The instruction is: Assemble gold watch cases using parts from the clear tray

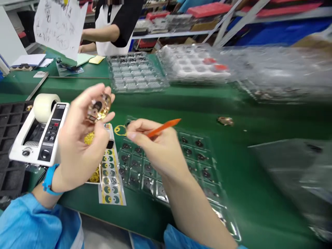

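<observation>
In my left hand (83, 138), the fingers hold up a round, shiny gold-coloured metal part (99, 108) with dark pieces inside. My right hand (155, 145) is closed on a thin orange tool (164, 127), whose pointed end sticks out to the upper right. At my right fingertips is a yellow ring-shaped sticker (120, 130), beside the gold part but apart from it. Below my hands lies a strip of yellow and dark green stickers (111, 176). A clear plastic tray (218, 176) with several small black parts lies under my right forearm.
A white tape dispenser (38, 138) and a black compartment tray (7, 138) stand at left. Another metal part (225, 120) lies right on the green table (181, 103). Clear trays (137, 72) line the back. A person (111, 34) works opposite, near a handwritten sheet (59, 27).
</observation>
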